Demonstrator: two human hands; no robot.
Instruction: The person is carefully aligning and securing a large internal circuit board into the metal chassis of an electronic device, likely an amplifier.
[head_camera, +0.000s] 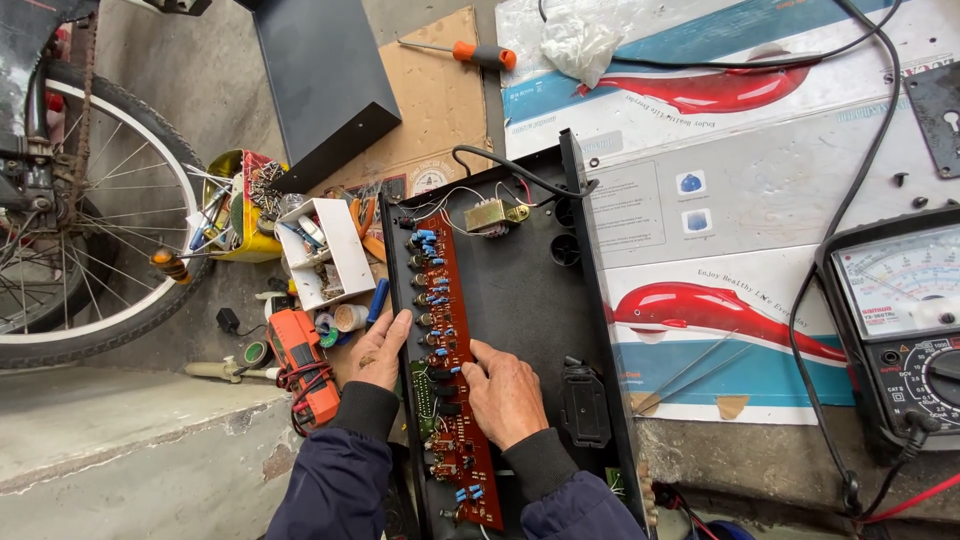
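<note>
A long red-brown circuit board (447, 330) with small blue and black parts lies along the left side of an open black metal chassis (520, 300). My left hand (382, 352) rests on the chassis's left edge, fingers touching the board's rim. My right hand (505, 392) lies flat on the board near its middle, fingertips pressing on it. A small green board (424, 392) sits between the two hands. A small transformer (487, 215) with wires sits at the chassis's far end. Neither hand grips anything.
An analog multimeter (900, 320) with leads stands at the right. An orange meter (303, 362), a white parts box (322, 250) and a yellow tin (235, 205) lie left of the chassis. A bicycle wheel (90, 210) stands far left. An orange-handled screwdriver (470, 52) lies on cardboard.
</note>
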